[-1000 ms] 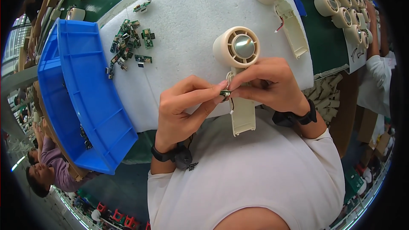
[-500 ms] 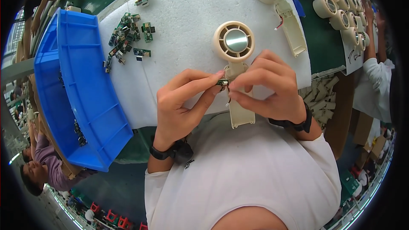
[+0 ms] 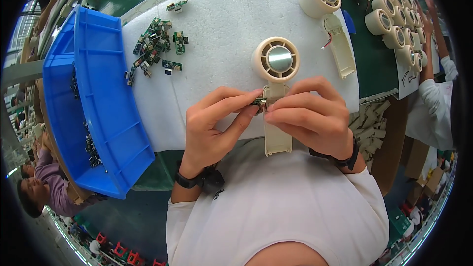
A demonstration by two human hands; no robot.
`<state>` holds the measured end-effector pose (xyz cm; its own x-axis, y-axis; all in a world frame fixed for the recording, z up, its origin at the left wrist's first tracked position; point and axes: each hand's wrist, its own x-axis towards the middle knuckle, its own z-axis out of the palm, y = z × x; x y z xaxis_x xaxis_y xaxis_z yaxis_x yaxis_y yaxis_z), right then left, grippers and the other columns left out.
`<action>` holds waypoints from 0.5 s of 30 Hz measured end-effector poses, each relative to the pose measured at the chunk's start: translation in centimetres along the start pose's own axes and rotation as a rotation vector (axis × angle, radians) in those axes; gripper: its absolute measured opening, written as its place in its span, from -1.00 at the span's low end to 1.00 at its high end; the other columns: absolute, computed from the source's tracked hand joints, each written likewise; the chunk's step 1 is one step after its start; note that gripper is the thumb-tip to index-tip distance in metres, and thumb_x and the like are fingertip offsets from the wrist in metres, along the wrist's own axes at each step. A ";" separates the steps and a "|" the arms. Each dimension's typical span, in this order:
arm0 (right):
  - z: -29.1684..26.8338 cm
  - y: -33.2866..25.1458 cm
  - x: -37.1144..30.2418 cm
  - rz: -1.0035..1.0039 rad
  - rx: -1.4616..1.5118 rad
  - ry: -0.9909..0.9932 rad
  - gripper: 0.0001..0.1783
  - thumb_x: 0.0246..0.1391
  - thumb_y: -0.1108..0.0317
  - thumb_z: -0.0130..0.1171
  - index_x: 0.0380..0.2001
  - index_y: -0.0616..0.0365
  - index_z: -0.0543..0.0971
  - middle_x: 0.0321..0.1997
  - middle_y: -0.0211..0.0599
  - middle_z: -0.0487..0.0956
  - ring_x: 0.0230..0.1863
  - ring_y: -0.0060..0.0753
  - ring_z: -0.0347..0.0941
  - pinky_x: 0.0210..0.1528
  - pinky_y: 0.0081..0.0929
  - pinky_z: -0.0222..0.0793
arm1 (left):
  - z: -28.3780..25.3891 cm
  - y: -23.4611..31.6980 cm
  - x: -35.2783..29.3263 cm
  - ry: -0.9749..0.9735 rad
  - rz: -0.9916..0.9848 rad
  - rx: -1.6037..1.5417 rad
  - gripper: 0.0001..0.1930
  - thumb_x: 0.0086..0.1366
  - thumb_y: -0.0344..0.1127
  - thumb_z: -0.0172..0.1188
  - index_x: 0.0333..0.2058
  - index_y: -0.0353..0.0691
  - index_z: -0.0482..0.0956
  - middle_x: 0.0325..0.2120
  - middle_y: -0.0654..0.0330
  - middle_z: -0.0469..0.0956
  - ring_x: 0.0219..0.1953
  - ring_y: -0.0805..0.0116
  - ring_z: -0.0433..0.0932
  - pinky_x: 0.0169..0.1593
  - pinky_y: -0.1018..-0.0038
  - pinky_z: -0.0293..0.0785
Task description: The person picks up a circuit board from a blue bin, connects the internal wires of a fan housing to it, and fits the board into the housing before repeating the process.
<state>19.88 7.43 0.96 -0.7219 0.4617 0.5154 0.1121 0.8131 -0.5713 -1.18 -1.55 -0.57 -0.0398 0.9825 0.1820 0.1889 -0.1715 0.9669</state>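
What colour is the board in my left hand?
Green; the board shows best in the head view.

Tally on sheet [image 3: 221,29]: two fans [image 3: 280,59].
Two hands [image 3: 209,124]; two wristbands [image 3: 187,182]; one held board [image 3: 257,102]; piled boards [image 3: 154,41] overlap, uncountable.

Wearer: plain white tee [image 3: 281,202], short sleeves, soft matte cloth, some creasing across the front. Round neckline [image 3: 288,243], narrow collar band. Small black marking [image 3: 218,194] near the tee's left edge, too small to make out. Left hand [image 3: 212,123] bare; black band [image 3: 187,181] on that wrist, chunky rounded black module [image 3: 213,181] attached on its inner side. Right hand [image 3: 315,118] bare too; similar black strap [image 3: 353,156] on its wrist, partly hidden, dark bit showing on the inner side.
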 end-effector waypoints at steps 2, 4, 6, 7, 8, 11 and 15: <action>-0.3 -0.2 0.0 0.084 -0.059 0.090 -0.65 -0.23 0.46 0.57 -0.27 0.00 0.75 -0.27 -0.48 0.71 -0.24 -0.36 0.49 -0.24 -0.48 0.44 | 0.0 0.0 -0.1 0.021 -0.010 -0.018 -0.65 0.25 -0.75 0.25 0.02 -0.44 0.66 -0.14 0.00 0.63 -0.13 0.31 0.67 -0.07 0.47 0.64; -0.4 -0.4 0.0 0.120 -0.091 0.139 -0.65 -0.22 0.48 0.56 -0.27 0.01 0.76 -0.27 -0.47 0.72 -0.25 -0.36 0.49 -0.25 -0.48 0.45 | 0.0 0.0 -0.2 0.036 -0.007 -0.019 -0.65 0.25 -0.75 0.25 0.02 -0.44 0.66 -0.14 0.00 0.62 -0.13 0.31 0.66 -0.06 0.47 0.65; -0.2 -0.9 -0.1 0.170 -0.053 0.129 -0.65 -0.20 0.50 0.56 -0.25 0.02 0.76 -0.27 -0.45 0.72 -0.28 -0.34 0.49 -0.27 -0.49 0.46 | 0.0 0.0 -0.2 0.060 -0.013 -0.027 -0.65 0.26 -0.75 0.25 0.02 -0.45 0.65 -0.13 0.00 0.62 -0.12 0.31 0.66 -0.05 0.47 0.65; -0.1 -1.1 -0.1 0.196 -0.033 0.124 -0.65 -0.20 0.51 0.55 -0.24 0.03 0.76 -0.28 -0.44 0.72 -0.29 -0.34 0.49 -0.28 -0.49 0.46 | 0.0 0.0 -0.2 0.062 -0.007 -0.024 -0.65 0.26 -0.75 0.25 0.02 -0.45 0.65 -0.13 0.00 0.62 -0.12 0.31 0.66 -0.05 0.47 0.65; 0.2 -1.3 -0.2 0.192 -0.033 0.125 -0.65 -0.20 0.51 0.55 -0.24 0.03 0.76 -0.28 -0.44 0.72 -0.29 -0.34 0.49 -0.28 -0.49 0.46 | 0.0 0.1 -0.3 0.064 -0.007 -0.007 -0.65 0.26 -0.74 0.25 0.02 -0.45 0.65 -0.13 0.00 0.62 -0.12 0.31 0.66 -0.05 0.47 0.65; 1.1 -1.7 -0.3 0.233 -0.028 0.198 -0.65 -0.21 0.50 0.55 -0.25 0.05 0.76 -0.29 -0.45 0.71 -0.32 -0.33 0.52 -0.32 -0.50 0.51 | 0.2 0.1 -0.2 0.070 -0.004 0.030 -0.65 0.26 -0.74 0.25 0.03 -0.45 0.65 -0.13 -0.01 0.62 -0.12 0.31 0.66 -0.05 0.47 0.65; 1.2 -1.4 0.1 0.224 -0.085 0.250 -0.61 -0.18 0.55 0.53 -0.17 0.09 0.75 -0.29 -0.41 0.72 -0.32 -0.34 0.53 -0.33 -0.49 0.52 | 0.6 0.0 -0.1 0.085 0.014 0.001 -0.65 0.26 -0.74 0.25 0.03 -0.45 0.65 -0.13 0.00 0.62 -0.12 0.32 0.66 -0.06 0.48 0.64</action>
<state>18.86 5.90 1.07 -0.4844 0.6964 0.5295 0.3135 0.7033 -0.6381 -0.64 -1.63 -0.69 -0.1203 0.9703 0.2099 0.1910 -0.1848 0.9640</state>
